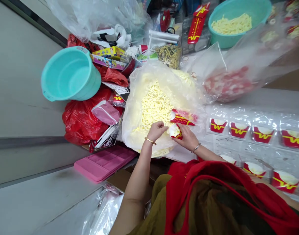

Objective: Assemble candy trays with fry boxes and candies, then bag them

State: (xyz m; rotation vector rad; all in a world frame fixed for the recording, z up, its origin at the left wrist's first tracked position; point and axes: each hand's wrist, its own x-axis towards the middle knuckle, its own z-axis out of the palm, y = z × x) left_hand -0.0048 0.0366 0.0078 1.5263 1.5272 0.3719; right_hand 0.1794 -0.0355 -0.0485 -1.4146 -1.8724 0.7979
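A large clear plastic bag (132,107) lies spread on the table, full of pale yellow fry-shaped pieces (155,107). My right hand (187,138) grips a small red and yellow fry carton (180,133) by its side, its whitish mouth tipped towards my left hand. My left hand (157,131), with a gold bangle at the wrist, is closed in a pinch just left of that mouth; whatever its fingertips hold is too small to name. Just beyond my right hand, more flat red cartons (182,117) rest on the bag.
Filled cartons in clear packaging (239,130) stand in rows at right. A teal tub (71,75) is at left above red bags (84,119), and a teal bowl of pale pieces (237,39) at upper right. A bag of red and white pieces (227,85) lies nearer. A pink board (105,163) sits lower left.
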